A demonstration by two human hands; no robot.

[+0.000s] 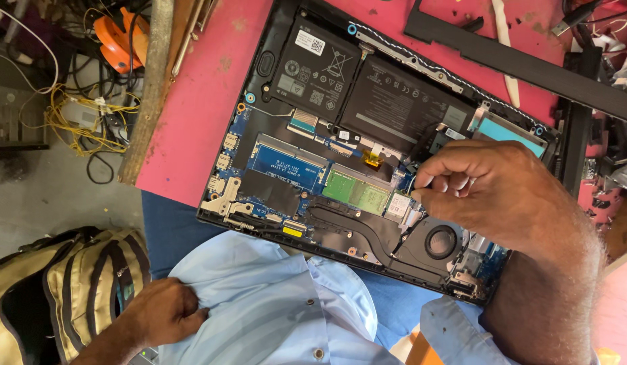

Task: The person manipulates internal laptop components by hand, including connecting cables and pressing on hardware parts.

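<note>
1. My right hand (pixel 486 192) rests over the opened laptop (pixel 374 145), fingers curled in and the thumb and forefinger pinched together right at the small card beside the green memory module (pixel 357 190). Whether something tiny sits between those fingertips I cannot tell; they hide the spot.
2. My left hand (pixel 166 314) is off the laptop, below its near-left corner, clenched on a fold of my light blue shirt (pixel 273 304).
3. The laptop lies bottom cover off on the pink table (pixel 198 101), its near edge hanging over the table's edge toward my body.
4. Inside the laptop, the black battery (pixel 367 88) fills the far half, two blocks side by side.
5. The blue-labelled module (pixel 286 162) sits in the middle of the laptop, just left of the green one.
6. The round fan (pixel 440 241) is at the laptop's near-right corner, just under my right hand, with the dark heat pipe (pixel 357 226) running leftward from it.
7. A light blue drive (pixel 509 130) shows at the laptop's far-right corner, just above my right knuckles.
8. A black bezel frame (pixel 523 64) lies on the table beyond the laptop's far-right side.
9. A tan and black backpack (pixel 63 290) sits on the floor, well left of the laptop, touching my left wrist area.
10. A tangle of yellow wires (pixel 77 122) lies on the floor further left of the laptop.
</note>
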